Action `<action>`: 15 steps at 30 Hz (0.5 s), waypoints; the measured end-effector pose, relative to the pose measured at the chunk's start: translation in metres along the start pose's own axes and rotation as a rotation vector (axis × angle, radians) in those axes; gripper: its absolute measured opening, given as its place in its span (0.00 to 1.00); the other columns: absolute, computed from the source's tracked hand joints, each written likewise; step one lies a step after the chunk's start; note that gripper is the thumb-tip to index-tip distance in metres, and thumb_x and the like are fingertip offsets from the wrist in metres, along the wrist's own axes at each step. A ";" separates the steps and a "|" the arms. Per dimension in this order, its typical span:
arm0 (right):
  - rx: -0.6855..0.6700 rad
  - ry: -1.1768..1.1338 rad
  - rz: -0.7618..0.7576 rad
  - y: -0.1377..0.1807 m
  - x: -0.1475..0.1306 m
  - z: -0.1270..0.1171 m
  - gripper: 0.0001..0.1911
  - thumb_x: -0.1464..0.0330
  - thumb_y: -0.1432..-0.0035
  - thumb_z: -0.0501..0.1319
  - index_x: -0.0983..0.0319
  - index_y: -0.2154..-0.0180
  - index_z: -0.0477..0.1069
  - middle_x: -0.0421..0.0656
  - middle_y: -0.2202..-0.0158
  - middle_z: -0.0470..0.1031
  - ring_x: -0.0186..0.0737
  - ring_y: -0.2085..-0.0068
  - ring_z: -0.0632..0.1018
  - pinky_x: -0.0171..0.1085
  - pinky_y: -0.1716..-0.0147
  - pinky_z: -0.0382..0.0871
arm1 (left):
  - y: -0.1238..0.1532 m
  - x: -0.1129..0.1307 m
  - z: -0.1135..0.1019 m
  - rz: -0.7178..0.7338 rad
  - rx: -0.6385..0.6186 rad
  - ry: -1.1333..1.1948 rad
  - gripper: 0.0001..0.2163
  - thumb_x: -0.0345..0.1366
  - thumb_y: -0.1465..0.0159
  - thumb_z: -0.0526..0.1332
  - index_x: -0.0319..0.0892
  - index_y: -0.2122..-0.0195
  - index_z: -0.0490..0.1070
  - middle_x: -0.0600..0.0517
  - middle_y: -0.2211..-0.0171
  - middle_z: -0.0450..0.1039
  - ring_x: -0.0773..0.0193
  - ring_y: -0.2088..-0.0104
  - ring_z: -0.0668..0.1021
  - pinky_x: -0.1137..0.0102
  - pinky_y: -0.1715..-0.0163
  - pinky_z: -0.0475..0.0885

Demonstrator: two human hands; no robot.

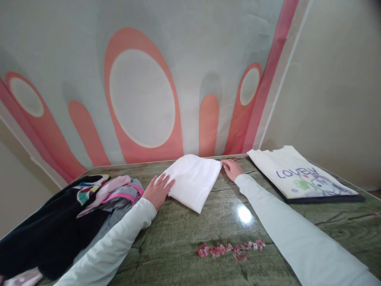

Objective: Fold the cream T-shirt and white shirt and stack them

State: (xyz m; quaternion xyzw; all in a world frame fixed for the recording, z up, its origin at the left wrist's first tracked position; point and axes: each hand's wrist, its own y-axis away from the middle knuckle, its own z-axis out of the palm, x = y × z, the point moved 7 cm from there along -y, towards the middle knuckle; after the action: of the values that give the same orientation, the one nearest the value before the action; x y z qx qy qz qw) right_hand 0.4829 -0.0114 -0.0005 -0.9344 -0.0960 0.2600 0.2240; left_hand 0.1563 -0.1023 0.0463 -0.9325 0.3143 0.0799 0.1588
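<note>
A folded white garment [192, 178] lies on the wood-patterned table, its exact kind not visible in this fold. My left hand [157, 191] rests against its left edge, fingers spread, the fingertips on the fabric. At the garment's far right corner, my right hand [233, 169] has its fingers closed in a pinch on the cloth. Both of my arms reach forward in white sleeves.
To the left is a loose heap of black, pink and grey clothes [68, 222]. Folded clothes topped by a cream "LOVELY" shirt [297, 174] lie at the right. The table [166, 254] has a printed pink flower pattern and meets a painted wall [190, 71].
</note>
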 end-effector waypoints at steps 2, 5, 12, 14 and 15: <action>-0.019 0.007 -0.001 -0.001 -0.002 0.003 0.19 0.74 0.46 0.51 0.63 0.52 0.65 0.47 0.52 0.69 0.42 0.51 0.68 0.42 0.49 0.57 | 0.001 -0.002 -0.002 -0.025 0.005 -0.010 0.26 0.23 0.46 0.48 0.44 0.45 0.60 0.46 0.43 0.56 0.55 0.42 0.56 0.55 0.45 0.49; -0.067 0.021 -0.003 -0.003 -0.004 0.008 0.20 0.69 0.44 0.50 0.63 0.49 0.63 0.48 0.49 0.67 0.44 0.49 0.67 0.42 0.48 0.56 | 0.000 0.020 -0.013 0.022 0.008 0.001 0.26 0.24 0.45 0.48 0.42 0.44 0.58 0.46 0.42 0.53 0.56 0.41 0.53 0.57 0.44 0.47; -0.133 0.081 -0.007 -0.004 -0.008 0.012 0.21 0.65 0.42 0.49 0.62 0.47 0.61 0.46 0.49 0.67 0.45 0.48 0.66 0.42 0.50 0.57 | 0.005 0.102 -0.025 0.202 -0.088 0.248 0.24 0.39 0.39 0.49 0.42 0.41 0.52 0.47 0.41 0.51 0.59 0.41 0.54 0.61 0.43 0.46; -0.130 0.104 -0.009 -0.004 -0.009 0.010 0.20 0.64 0.42 0.48 0.60 0.48 0.62 0.44 0.49 0.68 0.44 0.50 0.67 0.41 0.50 0.57 | 0.008 0.110 -0.024 0.210 -0.100 0.311 0.28 0.48 0.40 0.50 0.43 0.41 0.50 0.46 0.41 0.51 0.56 0.42 0.55 0.58 0.44 0.46; -0.122 0.117 -0.007 -0.004 -0.009 0.008 0.19 0.65 0.41 0.48 0.60 0.49 0.63 0.43 0.50 0.68 0.43 0.50 0.67 0.41 0.51 0.57 | 0.010 0.111 -0.023 0.211 -0.104 0.331 0.30 0.51 0.41 0.50 0.43 0.41 0.49 0.45 0.41 0.51 0.54 0.42 0.55 0.56 0.44 0.45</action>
State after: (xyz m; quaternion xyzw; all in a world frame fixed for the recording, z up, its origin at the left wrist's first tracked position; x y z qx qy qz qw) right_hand 0.4707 -0.0072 -0.0007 -0.9596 -0.1016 0.1976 0.1725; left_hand 0.2394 -0.1800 0.0382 -0.9017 0.4276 -0.0423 0.0474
